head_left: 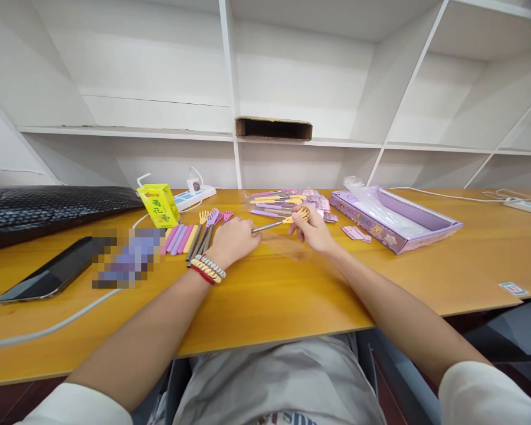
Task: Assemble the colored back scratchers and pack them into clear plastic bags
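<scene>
Between my two hands is a small back scratcher (268,226) with a grey metal rod and a yellow claw head. My left hand (235,239), with bracelets at the wrist, is closed around the rod's end. At the claw end, my right hand (313,231) pinches the yellow head. Just beyond my left hand lie several claw-headed rods (202,230) in yellow, purple and pink. Beside them is a row of coloured handles (180,239). Clear plastic film (287,247) lies below the held scratcher. Bagged back scratchers (277,203) are piled behind my hands.
A purple open box (398,236) holding clear plastic stands at the right, near pink cards (356,234). Leftward are a yellow drink carton (160,205), a phone (48,268), a white cable (71,319) and a power strip (197,196). White shelves rise behind the table.
</scene>
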`<state>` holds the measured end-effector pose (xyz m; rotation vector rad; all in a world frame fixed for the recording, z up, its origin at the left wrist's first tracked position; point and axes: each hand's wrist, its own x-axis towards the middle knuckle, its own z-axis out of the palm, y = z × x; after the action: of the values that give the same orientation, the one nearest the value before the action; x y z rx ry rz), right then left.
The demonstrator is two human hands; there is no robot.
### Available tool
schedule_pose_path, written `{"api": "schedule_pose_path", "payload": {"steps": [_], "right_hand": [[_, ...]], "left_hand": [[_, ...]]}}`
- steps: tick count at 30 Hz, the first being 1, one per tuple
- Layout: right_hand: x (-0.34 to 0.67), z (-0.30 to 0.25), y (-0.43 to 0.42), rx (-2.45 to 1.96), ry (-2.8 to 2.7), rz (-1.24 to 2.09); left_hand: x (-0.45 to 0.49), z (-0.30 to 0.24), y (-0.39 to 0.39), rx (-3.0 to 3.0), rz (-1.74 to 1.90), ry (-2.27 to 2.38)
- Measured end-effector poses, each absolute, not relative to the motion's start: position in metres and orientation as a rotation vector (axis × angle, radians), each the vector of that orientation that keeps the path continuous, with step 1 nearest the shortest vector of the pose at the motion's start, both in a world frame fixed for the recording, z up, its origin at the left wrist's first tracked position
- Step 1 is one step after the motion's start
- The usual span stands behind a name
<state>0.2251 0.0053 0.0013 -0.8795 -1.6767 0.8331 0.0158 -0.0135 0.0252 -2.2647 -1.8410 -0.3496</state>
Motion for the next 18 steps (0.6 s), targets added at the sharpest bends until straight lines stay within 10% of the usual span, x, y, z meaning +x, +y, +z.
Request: {"api": "schedule_pose_path", "payload": {"steps": [8,18], "right_hand": [[0.246,-0.016,0.022,-1.085,-1.821,0.652],[0.242,-0.018,0.013,-1.053,-2.651,0.43]], "left_hand": [[0.02,0.021,-0.02,-2.443,-0.397,-1.521],[-0.031,0.042,-0.006,-1.822,-0.319,-2.271]]}}
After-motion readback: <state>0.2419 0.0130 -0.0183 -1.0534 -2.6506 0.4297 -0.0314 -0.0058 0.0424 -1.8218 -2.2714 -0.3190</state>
